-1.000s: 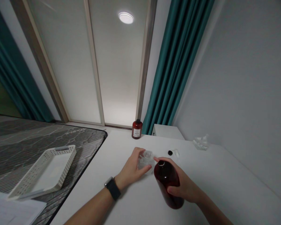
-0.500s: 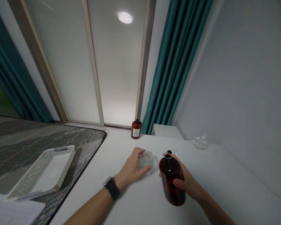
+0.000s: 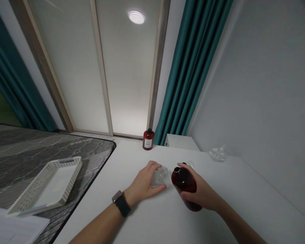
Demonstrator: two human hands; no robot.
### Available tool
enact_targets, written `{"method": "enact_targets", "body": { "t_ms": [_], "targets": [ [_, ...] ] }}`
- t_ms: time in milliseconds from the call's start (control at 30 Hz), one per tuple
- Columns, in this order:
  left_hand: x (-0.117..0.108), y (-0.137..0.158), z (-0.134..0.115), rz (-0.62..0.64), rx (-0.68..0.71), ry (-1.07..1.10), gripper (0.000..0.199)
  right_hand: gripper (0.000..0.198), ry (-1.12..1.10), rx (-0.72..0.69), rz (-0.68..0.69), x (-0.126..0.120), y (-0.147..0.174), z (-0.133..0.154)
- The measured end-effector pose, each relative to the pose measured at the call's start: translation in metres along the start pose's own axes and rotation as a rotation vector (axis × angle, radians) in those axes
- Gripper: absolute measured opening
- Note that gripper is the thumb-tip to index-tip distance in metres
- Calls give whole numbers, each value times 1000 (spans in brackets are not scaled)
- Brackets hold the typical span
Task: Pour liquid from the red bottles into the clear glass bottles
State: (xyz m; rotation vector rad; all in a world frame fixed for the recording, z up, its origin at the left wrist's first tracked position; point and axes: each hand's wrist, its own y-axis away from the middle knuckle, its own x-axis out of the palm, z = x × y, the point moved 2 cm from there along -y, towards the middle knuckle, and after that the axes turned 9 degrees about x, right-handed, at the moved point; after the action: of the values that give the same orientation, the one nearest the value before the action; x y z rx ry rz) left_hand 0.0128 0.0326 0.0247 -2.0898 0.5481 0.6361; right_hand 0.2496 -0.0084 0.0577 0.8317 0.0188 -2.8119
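Note:
My right hand [image 3: 203,191] grips a dark red-brown bottle [image 3: 184,184] with its neck uncapped. The bottle leans, with its mouth up and to the left, towards a small clear container [image 3: 160,177] on the table. Around that container curls my left hand [image 3: 144,181], thumb on the near side and fingers on the far side; a dark-banded watch is on that wrist. Just behind the bottle, a small black piece shows in part, beside a clear item [image 3: 190,164] that is mostly hidden.
A capped red bottle with a white label [image 3: 148,139] stands at the far edge of the white table [image 3: 142,223]. Crumpled clear plastic [image 3: 218,154] lies by the right wall. To the left are a white basket [image 3: 72,176] and papers [image 3: 17,225] on a grey patterned surface.
The bottle in my right hand has tilted further left, and its mouth is nearer the clear container. My left hand has shifted slightly right, still around the container.

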Motion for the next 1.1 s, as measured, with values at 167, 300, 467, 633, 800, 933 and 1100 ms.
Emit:
{"method": "enact_targets", "body": {
  "t_ms": [167,300,467,633,800,933,1100],
  "targets": [
    [-1,0,-1,54,6,-30,56,88,148,2,-55,3,-1,-4],
    [0,-1,-1,108,13,-65,56,90,288,-51,-101,3,-4,-12],
    [2,-2,0,152,18,-106,57,91,470,-84,-113,1,-5,-13],
    [1,-3,-3,179,2,-121,57,92,587,-100,-98,3,-5,-12],
    [0,-4,-5,196,-9,-138,57,93,653,-137,-100,5,-4,-12],
    [-1,-5,-6,209,-9,-133,57,94,692,-137,-91,7,-4,-9],
    [1,-4,-7,217,3,-138,56,96,698,-139,-67,9,-6,-5]
  ]
}}
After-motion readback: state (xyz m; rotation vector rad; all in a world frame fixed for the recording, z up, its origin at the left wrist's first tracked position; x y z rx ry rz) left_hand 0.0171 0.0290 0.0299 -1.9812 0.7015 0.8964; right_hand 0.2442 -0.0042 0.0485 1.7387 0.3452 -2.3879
